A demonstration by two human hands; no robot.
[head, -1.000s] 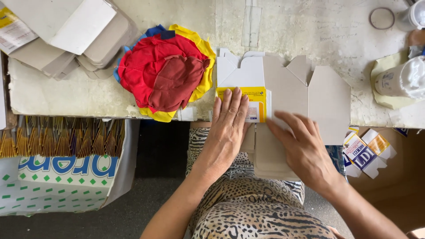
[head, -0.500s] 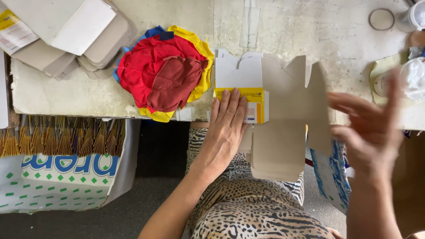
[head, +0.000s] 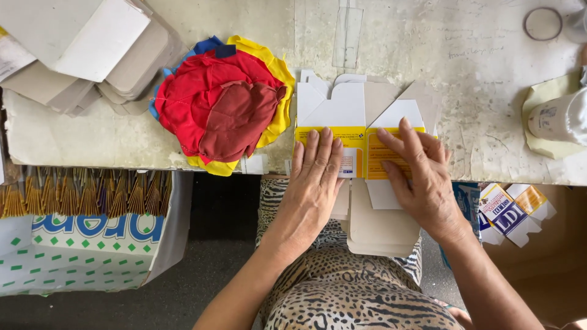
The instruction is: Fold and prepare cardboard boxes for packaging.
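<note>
A flat, unfolded carton blank (head: 358,113), white with a yellow band, lies at the near edge of the worn white table (head: 477,91). My left hand (head: 315,177) presses flat on its left half. My right hand (head: 416,174) lies flat on its right yellow panel, fingers spread. Under the blank, more grey cardboard blanks (head: 382,229) stick out over the table edge above my lap. Neither hand grips anything.
A pile of red, yellow and blue cloth pieces (head: 220,104) lies left of the blank. Stacked grey cardboard (head: 92,49) fills the far left corner. A white roll on yellowish paper (head: 559,119) sits at right, a ring (head: 542,23) beyond it. A box of folded items (head: 85,195) stands below left; printed cartons (head: 510,208) lie below right.
My right hand swung out to the right, then came back and folded the right panel over; it now presses flat on the yellow side. My left hand stayed in place.
</note>
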